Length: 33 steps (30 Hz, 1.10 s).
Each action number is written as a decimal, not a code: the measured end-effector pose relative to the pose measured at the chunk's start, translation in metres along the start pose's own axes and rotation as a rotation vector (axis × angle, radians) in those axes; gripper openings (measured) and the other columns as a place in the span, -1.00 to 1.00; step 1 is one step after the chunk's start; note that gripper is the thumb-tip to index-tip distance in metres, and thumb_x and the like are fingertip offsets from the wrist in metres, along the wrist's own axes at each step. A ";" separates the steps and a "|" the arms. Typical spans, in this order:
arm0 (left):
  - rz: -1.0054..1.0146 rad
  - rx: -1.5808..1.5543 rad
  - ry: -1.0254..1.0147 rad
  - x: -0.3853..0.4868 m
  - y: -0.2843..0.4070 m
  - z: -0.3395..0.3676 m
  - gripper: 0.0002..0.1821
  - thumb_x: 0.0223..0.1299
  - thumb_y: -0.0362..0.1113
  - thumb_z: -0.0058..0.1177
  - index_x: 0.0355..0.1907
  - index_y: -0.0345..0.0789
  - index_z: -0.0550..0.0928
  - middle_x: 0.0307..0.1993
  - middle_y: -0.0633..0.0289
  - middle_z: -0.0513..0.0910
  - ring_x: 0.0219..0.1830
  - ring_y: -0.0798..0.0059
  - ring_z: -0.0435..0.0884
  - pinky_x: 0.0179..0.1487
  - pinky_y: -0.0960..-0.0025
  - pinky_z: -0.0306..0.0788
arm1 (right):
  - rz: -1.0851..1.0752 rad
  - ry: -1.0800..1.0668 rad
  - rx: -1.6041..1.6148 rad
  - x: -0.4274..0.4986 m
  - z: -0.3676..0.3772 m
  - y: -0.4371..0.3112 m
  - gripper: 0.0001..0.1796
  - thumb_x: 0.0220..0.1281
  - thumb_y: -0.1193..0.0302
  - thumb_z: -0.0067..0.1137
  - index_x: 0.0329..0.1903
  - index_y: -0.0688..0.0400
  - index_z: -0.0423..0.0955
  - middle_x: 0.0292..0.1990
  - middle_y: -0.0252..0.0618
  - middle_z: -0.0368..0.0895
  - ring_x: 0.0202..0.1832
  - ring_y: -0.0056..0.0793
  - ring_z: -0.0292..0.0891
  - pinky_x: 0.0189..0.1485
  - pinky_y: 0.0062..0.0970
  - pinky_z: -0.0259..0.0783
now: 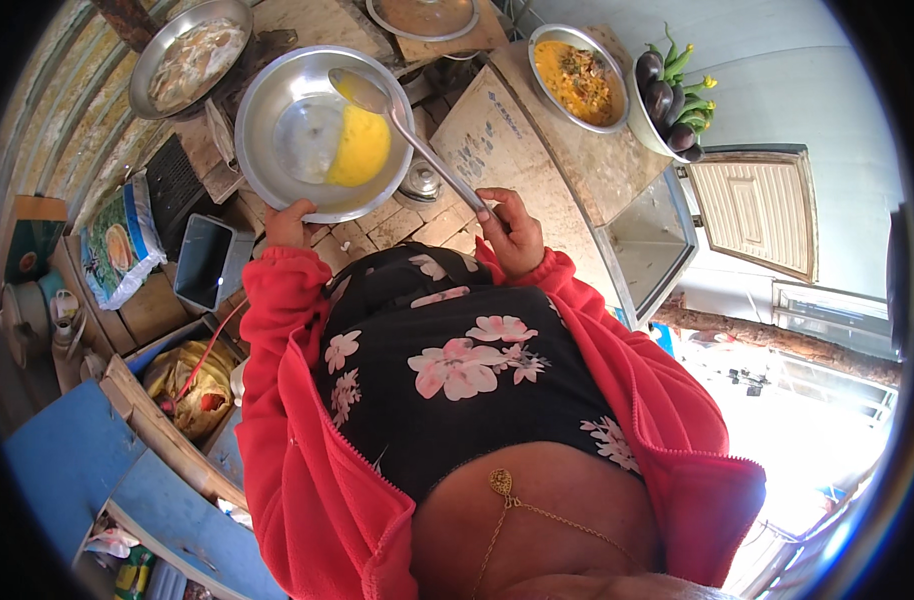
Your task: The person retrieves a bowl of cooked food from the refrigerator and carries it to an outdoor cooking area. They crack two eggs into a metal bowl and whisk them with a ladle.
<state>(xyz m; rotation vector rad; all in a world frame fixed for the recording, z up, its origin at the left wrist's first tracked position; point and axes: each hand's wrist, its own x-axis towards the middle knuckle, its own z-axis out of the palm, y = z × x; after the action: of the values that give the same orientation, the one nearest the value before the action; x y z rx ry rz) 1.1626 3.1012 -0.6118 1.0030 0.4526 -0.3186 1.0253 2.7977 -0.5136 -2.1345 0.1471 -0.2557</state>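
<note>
My left hand grips the near left rim of a wide stainless steel basin. A pool of yellow liquid, like beaten egg, lies in the right part of the basin, which looks tilted. My right hand is closed around the end of a long metal ladle. The ladle's head is over the basin's far right side, with some yellow in it. Beyond the basin to the left, a metal pan contains pale, crumpled sheets of food.
On the worktop to the right stand a metal bowl of orange-yellow food and a bowl of eggplants and green vegetables. A metal lid sits at the back. Left are a grey bin, a printed sack and a blue cabinet.
</note>
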 end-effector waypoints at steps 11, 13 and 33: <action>0.068 0.096 0.047 -0.012 0.008 -0.004 -0.40 -0.11 -0.67 -0.02 0.12 -0.36 0.42 -0.11 0.04 0.61 -0.15 0.09 0.68 -0.21 0.03 0.70 | 0.004 -0.062 -0.293 0.018 0.006 0.012 -0.76 0.38 0.29 0.07 0.04 0.01 0.42 -0.67 -0.13 0.47 -0.60 -0.08 0.50 -0.55 -0.26 0.33; 0.077 0.103 0.043 -0.013 0.008 -0.004 -0.40 -0.11 -0.67 -0.01 0.13 -0.36 0.41 -0.11 0.05 0.61 -0.16 0.10 0.68 -0.20 0.04 0.69 | 0.113 -0.146 -0.261 0.015 0.005 0.014 -0.76 0.38 0.28 0.07 0.03 0.01 0.42 -0.67 -0.16 0.48 -0.61 -0.11 0.50 -0.54 -0.27 0.34; 0.004 0.026 0.038 -0.023 0.017 0.001 -0.40 -0.10 -0.66 -0.03 0.14 -0.37 0.41 -0.16 0.06 0.60 -0.22 0.13 0.68 -0.23 0.09 0.69 | 0.249 -0.459 -0.356 0.051 -0.043 0.024 -0.70 0.33 0.09 0.14 -0.06 0.00 0.54 -0.57 -0.23 0.51 -0.51 -0.33 0.47 -0.40 -0.36 0.35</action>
<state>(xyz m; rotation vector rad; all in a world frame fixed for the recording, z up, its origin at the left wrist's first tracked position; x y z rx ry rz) 1.1510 3.1095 -0.5876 1.0360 0.4818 -0.3029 1.0644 2.7391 -0.5048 -2.4351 0.1983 0.4354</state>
